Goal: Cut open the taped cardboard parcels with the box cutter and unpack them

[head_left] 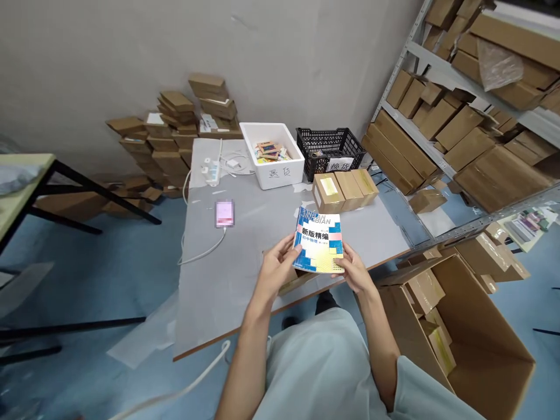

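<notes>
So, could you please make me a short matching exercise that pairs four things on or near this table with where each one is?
Things:
1. book
2. white foam box
3. black crate
4. phone

Places:
A. lying flat on the grey table, with a white cable plugged in
B. at the table's far edge, right of the foam box
C. held between the left hand and the right hand
D. at the table's far edge, with small colourful items inside

Pairs: 1-C, 2-D, 3-B, 4-A

wall: plain pale grey wall, upper frame
floor: blue floor, left
shelving: metal rack, upper right
tabletop: grey tabletop, centre
</notes>
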Available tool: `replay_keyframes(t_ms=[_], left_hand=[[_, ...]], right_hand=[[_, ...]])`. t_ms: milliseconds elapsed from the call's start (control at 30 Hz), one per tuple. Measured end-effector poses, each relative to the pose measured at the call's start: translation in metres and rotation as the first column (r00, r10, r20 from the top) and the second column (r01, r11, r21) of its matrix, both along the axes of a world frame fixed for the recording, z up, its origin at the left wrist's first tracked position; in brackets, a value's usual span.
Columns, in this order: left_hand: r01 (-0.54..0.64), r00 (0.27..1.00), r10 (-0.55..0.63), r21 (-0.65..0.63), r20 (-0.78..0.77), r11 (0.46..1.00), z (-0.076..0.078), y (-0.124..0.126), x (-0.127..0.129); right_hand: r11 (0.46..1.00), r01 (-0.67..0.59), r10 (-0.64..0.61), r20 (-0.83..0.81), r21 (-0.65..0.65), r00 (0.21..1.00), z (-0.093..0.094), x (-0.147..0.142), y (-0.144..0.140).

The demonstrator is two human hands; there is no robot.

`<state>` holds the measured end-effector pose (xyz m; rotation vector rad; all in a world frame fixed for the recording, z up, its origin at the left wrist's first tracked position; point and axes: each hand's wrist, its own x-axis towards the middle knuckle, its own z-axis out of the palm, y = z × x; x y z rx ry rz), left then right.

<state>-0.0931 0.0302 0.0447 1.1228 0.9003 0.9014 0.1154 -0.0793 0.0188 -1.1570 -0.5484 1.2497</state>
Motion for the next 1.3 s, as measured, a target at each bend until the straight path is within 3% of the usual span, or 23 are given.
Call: replay_keyframes(t_ms=[200, 367, 600, 700, 767, 900, 967, 1033, 1100, 1200, 1300], left_hand=[[0.153, 0.987, -0.158, -0.101, -0.039, 0.983, -0.005, 0.019, 0.048], [0.137, 0.991, -0.134, -0.178, 0.029, 0.974, -0.015, 0.055, 0.111], [0.071, 0.997, -0.067, -0.24, 0.026, 0.968, -0.027, 0.11, 0.202], [-0.01, 1.0, 0.017, -0.232, 0.027, 0.973, -0.023, 0.153, 0.236], [-0.089, 0.995, 0.097, -0.192, 0.034, 0.977, -0.009, 0.197, 0.261], [-0.289, 0.955, 0.295, -0.125, 0.035, 0.949, 0.041, 0.296, 0.308], [-0.433, 0.901, 0.433, -0.082, -0.021, 0.897, 0.063, 0.331, 0.317], [-0.501, 0.862, 0.5, 0.01, -0.08, 0.865, 0.069, 0.343, 0.306], [-0.501, 0.843, 0.523, 0.172, -0.125, 0.848, 0.055, 0.329, 0.271], [-0.557, 0.72, 0.656, 0.374, -0.226, 0.741, 0.005, 0.27, 0.184], [-0.66, 0.495, 0.755, 0.379, -0.43, 0.648, -0.054, 0.19, 0.086]], right_hand=[[0.997, 0.072, -0.07, -0.075, 0.033, 0.995, -0.017, 0.054, 0.021], [0.995, 0.103, -0.104, -0.088, -0.016, 0.991, -0.029, 0.119, 0.053], [0.999, 0.028, -0.029, -0.027, -0.043, 0.999, -0.033, 0.214, 0.114], [1.0, 0.01, -0.01, 0.023, -0.013, 1.0, -0.03, 0.254, 0.175], [0.999, 0.009, -0.011, 0.05, 0.039, 0.999, -0.02, 0.277, 0.233], [0.987, 0.081, -0.085, 0.025, 0.139, 0.996, 0.017, 0.308, 0.368], [0.98, 0.184, -0.183, -0.024, 0.077, 0.983, 0.029, 0.315, 0.418], [0.981, 0.191, -0.191, -0.006, 0.012, 0.982, 0.023, 0.317, 0.44], [0.994, 0.111, -0.111, 0.027, 0.021, 0.993, -0.004, 0.312, 0.428], [1.0, -0.01, 0.01, 0.024, -0.021, 1.0, -0.068, 0.292, 0.364], [0.974, -0.116, 0.123, 0.026, -0.193, 0.992, -0.131, 0.26, 0.273]])
